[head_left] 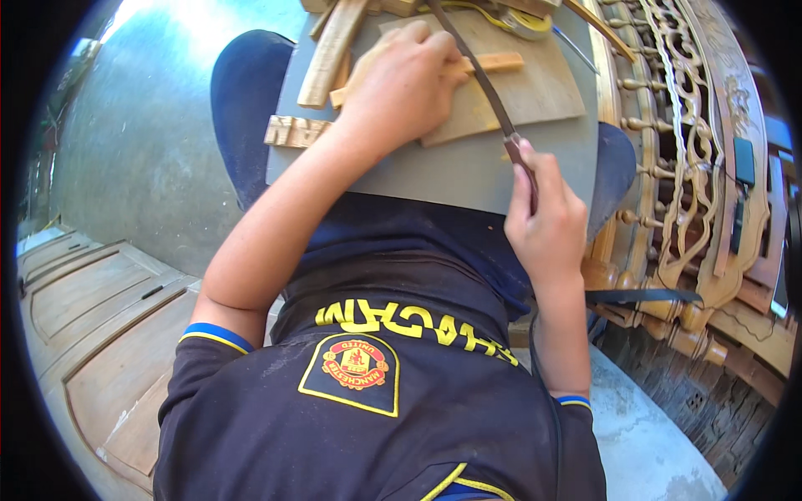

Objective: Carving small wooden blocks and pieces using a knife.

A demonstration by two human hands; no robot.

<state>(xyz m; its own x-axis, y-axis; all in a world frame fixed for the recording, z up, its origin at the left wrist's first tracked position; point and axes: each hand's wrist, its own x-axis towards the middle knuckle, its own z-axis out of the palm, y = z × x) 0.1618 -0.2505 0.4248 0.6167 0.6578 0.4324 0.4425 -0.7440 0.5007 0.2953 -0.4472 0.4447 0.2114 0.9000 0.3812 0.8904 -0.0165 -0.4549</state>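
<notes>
My left hand (407, 83) is closed on a thin wooden strip (499, 62), pressing it against a flat wooden board (535, 98). One end of the strip sticks out to the right of my fingers. My right hand (545, 209) is wrapped round the brown handle of a long, narrow, dark-bladed tool (487, 83). Its blade slants up and left across the strip, just right of my left fingers. Whether the edge has teeth is too small to tell. The board lies tilted on a grey work surface (418, 179) over my lap.
A carved wood block (294, 132) and a longer wooden piece (332, 54) lie left of my left hand. A yellow tape measure (526, 25) is at the top. Carved wooden furniture (677, 142) stands close on the right; wooden door panels (117, 342) lie at lower left.
</notes>
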